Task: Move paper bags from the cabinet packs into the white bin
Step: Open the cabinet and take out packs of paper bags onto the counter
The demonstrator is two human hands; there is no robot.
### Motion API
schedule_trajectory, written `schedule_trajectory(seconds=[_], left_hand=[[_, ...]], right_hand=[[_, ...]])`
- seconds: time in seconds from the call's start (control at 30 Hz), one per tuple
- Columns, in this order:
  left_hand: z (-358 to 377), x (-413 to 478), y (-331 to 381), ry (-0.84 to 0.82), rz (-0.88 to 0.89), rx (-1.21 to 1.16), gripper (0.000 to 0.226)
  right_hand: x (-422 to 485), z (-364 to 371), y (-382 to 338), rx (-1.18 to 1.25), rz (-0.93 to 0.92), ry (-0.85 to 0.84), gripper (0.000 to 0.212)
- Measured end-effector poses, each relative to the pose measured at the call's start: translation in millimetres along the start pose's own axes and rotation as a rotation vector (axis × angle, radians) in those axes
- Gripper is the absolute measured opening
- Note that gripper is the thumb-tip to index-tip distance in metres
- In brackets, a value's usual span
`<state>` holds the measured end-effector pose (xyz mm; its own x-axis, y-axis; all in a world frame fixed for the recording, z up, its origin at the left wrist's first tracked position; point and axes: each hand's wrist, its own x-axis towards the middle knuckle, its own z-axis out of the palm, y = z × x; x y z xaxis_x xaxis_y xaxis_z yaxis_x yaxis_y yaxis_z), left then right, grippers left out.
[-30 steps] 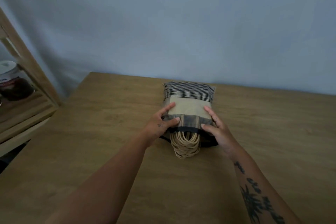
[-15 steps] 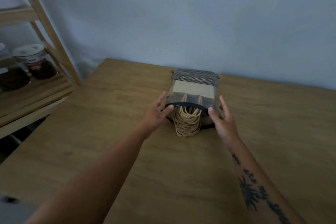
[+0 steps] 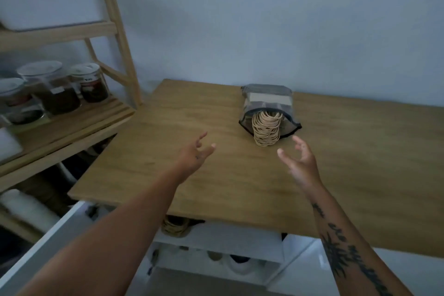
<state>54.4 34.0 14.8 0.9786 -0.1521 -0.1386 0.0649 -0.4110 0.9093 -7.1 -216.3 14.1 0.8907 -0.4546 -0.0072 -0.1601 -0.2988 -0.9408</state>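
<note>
The pack [image 3: 268, 108] was laid on the table [image 3: 168, 151], long axis away from the person, handles nearest; both hands, left [image 3: 192, 155] and right [image 3: 301, 163], were held spread and empty; the right was judged nearer.

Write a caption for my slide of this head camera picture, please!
Both open hands, left and right, hover empty near a pack of paper bags lying on the wooden table.
</note>
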Motion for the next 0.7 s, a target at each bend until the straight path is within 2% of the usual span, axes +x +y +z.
schedule_trajectory(seconds=[0.17, 0.37, 0.5, 0.7], left_hand=[[-47.1, -70.7, -42.4, 0.005, 0.039, -0.048, 0.053], [-99.3, -146.5, -98.8, -0.010, -0.101, -0.120, 0.052], [-128.4, -172.5, -133.0, -0.032, -0.142, 0.085, 0.054], [-139.3, -206.2, -185.8, -0.145, -0.288, 0.262, 0.061]], right_hand=[[-94.0, 45.6, -6.4, 0.008, 0.015, 0.004, 0.057], [-191.6, 90.1, -8.4, -0.061, 0.052, -0.104, 0.051], [-219.7, 104.7, 0.6, -0.145, 0.109, -0.193, 0.040], [-237.6, 114.5, 46.3, -0.345, 0.327, -0.350, 0.048]])
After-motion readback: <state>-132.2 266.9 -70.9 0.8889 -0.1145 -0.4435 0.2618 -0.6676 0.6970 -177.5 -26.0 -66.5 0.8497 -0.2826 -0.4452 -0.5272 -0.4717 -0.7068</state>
